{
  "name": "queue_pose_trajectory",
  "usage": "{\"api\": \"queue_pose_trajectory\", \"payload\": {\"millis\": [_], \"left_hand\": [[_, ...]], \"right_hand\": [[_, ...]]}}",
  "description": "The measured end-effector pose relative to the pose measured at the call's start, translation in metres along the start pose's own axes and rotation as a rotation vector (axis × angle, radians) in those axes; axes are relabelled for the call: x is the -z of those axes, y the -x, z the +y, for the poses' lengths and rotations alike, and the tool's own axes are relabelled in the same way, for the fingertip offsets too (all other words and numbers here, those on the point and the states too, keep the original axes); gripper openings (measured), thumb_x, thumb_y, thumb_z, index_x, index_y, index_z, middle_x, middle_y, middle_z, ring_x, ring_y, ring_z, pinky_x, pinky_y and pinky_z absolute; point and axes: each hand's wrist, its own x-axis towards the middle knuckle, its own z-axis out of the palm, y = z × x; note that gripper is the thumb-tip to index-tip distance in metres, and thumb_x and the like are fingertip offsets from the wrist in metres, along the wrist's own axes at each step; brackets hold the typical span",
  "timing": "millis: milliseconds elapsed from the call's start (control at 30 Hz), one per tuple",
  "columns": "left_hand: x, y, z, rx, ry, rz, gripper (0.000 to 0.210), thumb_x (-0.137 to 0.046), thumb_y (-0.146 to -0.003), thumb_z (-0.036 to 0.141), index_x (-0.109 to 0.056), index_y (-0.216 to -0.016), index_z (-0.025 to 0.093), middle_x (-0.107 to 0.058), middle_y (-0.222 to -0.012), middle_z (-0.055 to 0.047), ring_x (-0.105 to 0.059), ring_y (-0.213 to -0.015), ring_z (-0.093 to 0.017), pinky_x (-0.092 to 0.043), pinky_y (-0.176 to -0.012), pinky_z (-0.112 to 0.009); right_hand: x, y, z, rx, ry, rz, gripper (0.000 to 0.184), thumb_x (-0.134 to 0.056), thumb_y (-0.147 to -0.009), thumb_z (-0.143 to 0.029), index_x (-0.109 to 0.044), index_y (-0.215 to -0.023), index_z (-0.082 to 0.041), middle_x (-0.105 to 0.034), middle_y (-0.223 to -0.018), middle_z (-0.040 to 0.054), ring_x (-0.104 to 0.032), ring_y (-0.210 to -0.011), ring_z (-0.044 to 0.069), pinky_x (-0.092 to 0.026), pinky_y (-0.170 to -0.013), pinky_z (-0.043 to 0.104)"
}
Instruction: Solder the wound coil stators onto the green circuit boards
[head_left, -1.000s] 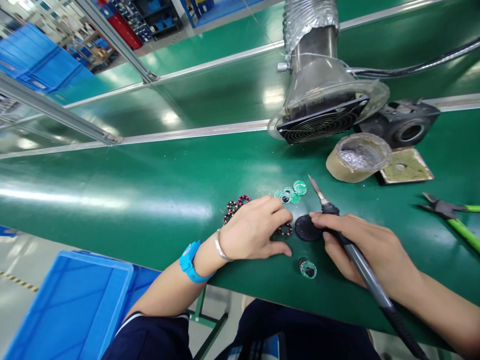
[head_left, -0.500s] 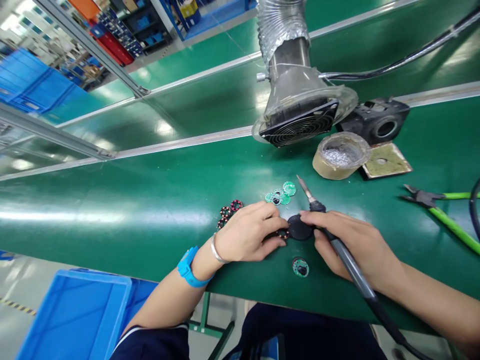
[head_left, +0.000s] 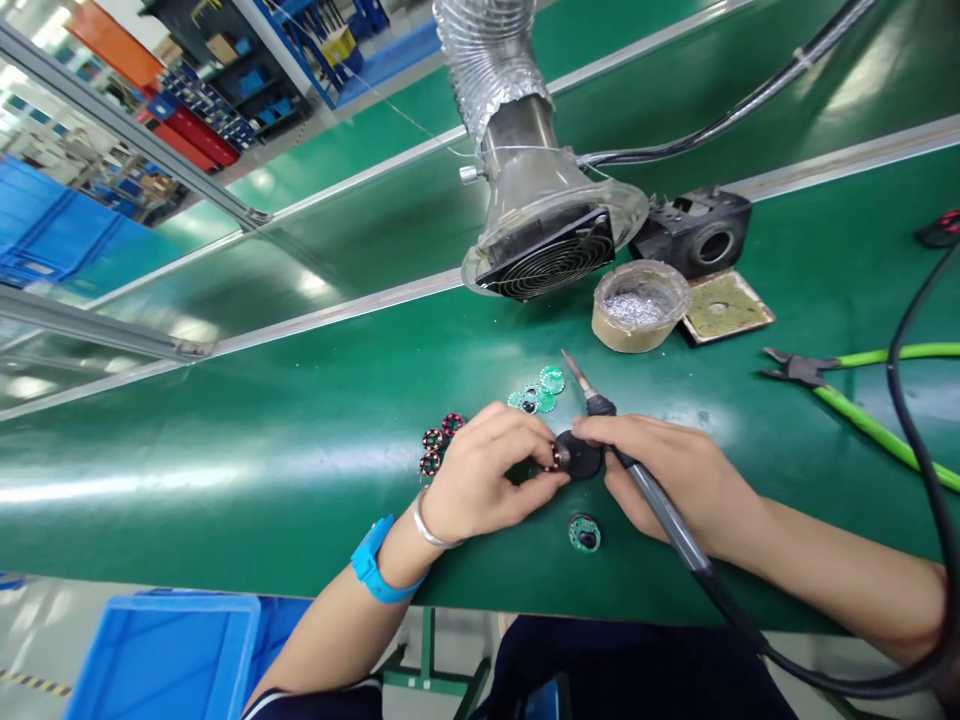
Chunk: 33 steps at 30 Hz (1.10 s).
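My left hand (head_left: 499,470) pinches a small copper-wound coil ring (head_left: 558,456) between thumb and fingers. The coil looks tilted up at the left edge of a flat black round disc (head_left: 583,457). In my right hand (head_left: 675,480) is a soldering iron (head_left: 667,505), its bare tip pointing up and away over the table. Fingers of that same hand rest at the disc's right side. Nearer me lies a round green circuit board (head_left: 584,534) with a dark centre. Several coil rings (head_left: 431,440) sit left of my left hand, and several green round boards (head_left: 551,380) lie beyond it.
Over the far side of the green table (head_left: 300,480) hangs a fume extractor hood (head_left: 555,255). Close by are a tub of metal shavings (head_left: 641,305), a sponge tray (head_left: 727,305) and a black iron stand (head_left: 697,235). Green-handled cutters (head_left: 847,385) lie right, near the iron's cable (head_left: 907,400).
The view has shifted, moving the bench items leftward in the picture. My left hand has tipped the coil ring up against the disc's edge. The soldering iron stays in my right hand.
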Motion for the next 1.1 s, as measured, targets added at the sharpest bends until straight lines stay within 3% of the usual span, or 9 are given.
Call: {"api": "queue_pose_trajectory", "payload": {"millis": [200, 400, 533, 700, 833, 1100], "left_hand": [[-0.025, -0.006, 0.006, 0.038, -0.115, 0.008, 0.007, -0.064, -0.084, 0.024, -0.061, -0.082, 0.017, -0.065, -0.082, -0.002, -0.059, -0.078, -0.015, -0.047, -0.076, -0.030], [-0.014, -0.003, -0.002, 0.113, -0.030, -0.076, 0.035, -0.074, -0.078, 0.034, -0.057, -0.102, 0.014, -0.062, -0.082, -0.002, -0.056, -0.078, -0.016, -0.047, -0.076, -0.031], [-0.012, -0.003, -0.010, 0.049, 0.013, -0.128, 0.031, -0.063, -0.087, 0.034, -0.060, -0.112, 0.016, -0.060, -0.085, -0.004, -0.056, -0.081, -0.017, -0.048, -0.078, -0.031], [-0.012, -0.005, -0.016, 0.031, 0.036, -0.152, 0.020, -0.060, -0.089, 0.029, -0.062, -0.102, 0.015, -0.063, -0.087, -0.005, -0.057, -0.081, -0.017, -0.049, -0.078, -0.030], [-0.011, -0.005, -0.018, 0.025, -0.003, -0.150, 0.010, -0.055, -0.091, 0.023, -0.061, -0.090, 0.016, -0.063, -0.082, -0.004, -0.056, -0.078, -0.016, -0.048, -0.076, -0.028], [-0.009, -0.007, -0.020, 0.007, 0.024, -0.178, 0.011, -0.051, -0.088, 0.014, -0.062, -0.085, 0.016, -0.060, -0.080, -0.003, -0.055, -0.078, -0.015, -0.047, -0.075, -0.028]], "right_hand": [[0.000, 0.000, 0.000, -0.035, -0.026, 0.023, 0.038, -0.047, -0.081, -0.005, -0.051, -0.115, -0.023, -0.069, -0.100, 0.0040, -0.068, -0.082, 0.014, -0.056, -0.072, 0.024], [0.004, -0.001, 0.001, -0.038, -0.030, 0.007, 0.040, -0.049, -0.080, -0.006, -0.050, -0.116, -0.022, -0.068, -0.104, 0.0046, -0.067, -0.086, 0.014, -0.055, -0.076, 0.025], [0.004, -0.002, 0.001, -0.027, 0.001, -0.005, 0.040, -0.055, -0.079, -0.011, -0.050, -0.117, -0.020, -0.067, -0.101, 0.0051, -0.064, -0.081, 0.016, -0.054, -0.075, 0.028], [-0.003, -0.003, 0.001, -0.021, 0.059, -0.002, 0.034, -0.061, -0.081, -0.019, -0.050, -0.113, -0.020, -0.066, -0.090, 0.0033, -0.060, -0.075, 0.016, -0.050, -0.069, 0.030], [-0.005, -0.005, 0.001, -0.002, 0.041, -0.035, 0.029, -0.060, -0.081, -0.016, -0.051, -0.109, -0.022, -0.066, -0.087, 0.0017, -0.058, -0.073, 0.015, -0.049, -0.068, 0.028], [0.002, -0.008, 0.006, 0.019, -0.043, -0.098, 0.026, -0.060, -0.083, -0.017, -0.053, -0.107, -0.022, -0.059, -0.076, -0.0013, -0.054, -0.066, 0.013, -0.045, -0.062, 0.025]]}}
